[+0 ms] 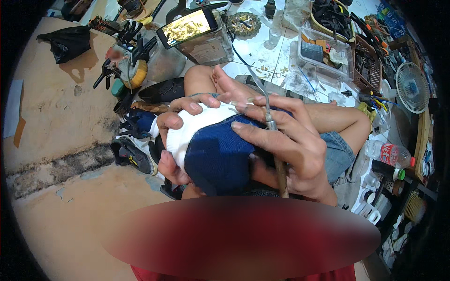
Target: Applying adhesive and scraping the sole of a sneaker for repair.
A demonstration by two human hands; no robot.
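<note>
A navy fabric shoe [218,152] with a white sole [206,117] lies over my lap, its rounded navy end toward me. My left hand [172,121] grips it from the left, fingers over the white sole and thumb lower down at the near side. In my right hand [300,145] is an awl [282,178] with a wooden handle and a thin metal shaft pointing away from me. My right fingertips rest on the shoe near the line between white and navy. The awl's tip is hard to make out.
A lit phone [187,28] leans on a plastic container [206,49] ahead. Another shoe [133,157] lies left by the wall. Clear boxes [323,65], a brown basket [368,61], a small fan [412,87] and a plastic bottle [389,154] stand to the right.
</note>
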